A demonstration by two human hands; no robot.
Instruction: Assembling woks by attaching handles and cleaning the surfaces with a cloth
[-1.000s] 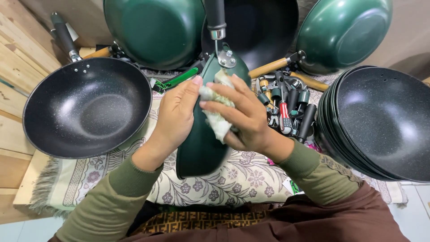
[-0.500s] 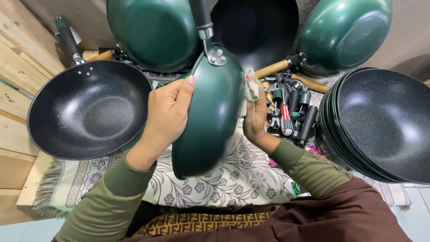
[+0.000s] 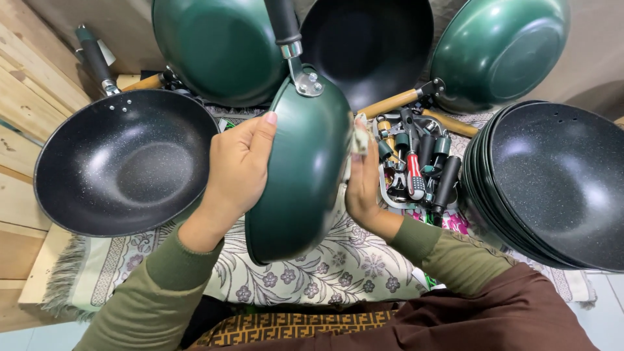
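Both hands tilt green wok (image 3: 299, 175) (inside unseen).

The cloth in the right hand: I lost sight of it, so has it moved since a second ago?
Yes. The cloth went from the green pan's back to its right edge, toward the pile of handles.
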